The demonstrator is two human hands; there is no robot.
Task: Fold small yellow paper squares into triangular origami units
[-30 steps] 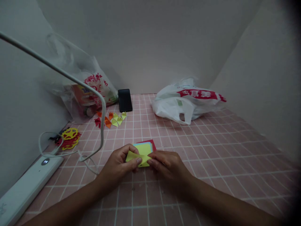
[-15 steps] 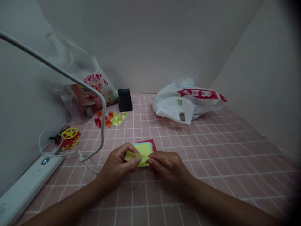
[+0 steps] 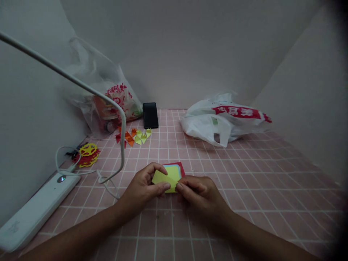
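Observation:
A small piece of yellow paper (image 3: 160, 178) is held between my two hands, low over the table. My left hand (image 3: 143, 186) grips its left part, thumb on the near side and index finger bent over the top. My right hand (image 3: 202, 192) is closed in a pinch at the paper's right end, the tip hidden by thumb and finger. Just behind lies a stack of coloured paper sheets (image 3: 175, 170), yellow on top, with blue and red edges showing. The held piece blends with the yellow sheet, so its outline is hard to make out.
Several folded paper pieces (image 3: 130, 139) in red, orange and yellow lie near a black phone (image 3: 150, 115). Plastic bags stand at the back left (image 3: 119, 98) and back right (image 3: 208, 125). A white cable (image 3: 123, 137) arches above a white power strip (image 3: 40, 206) and yellow cut-outs (image 3: 88, 149).
The yellow paper, earlier seen as a narrow folded strip tilted between my hands, now shows a flatter, broader face. My left index finger has lifted and straightened somewhat. The view has shifted slightly left.

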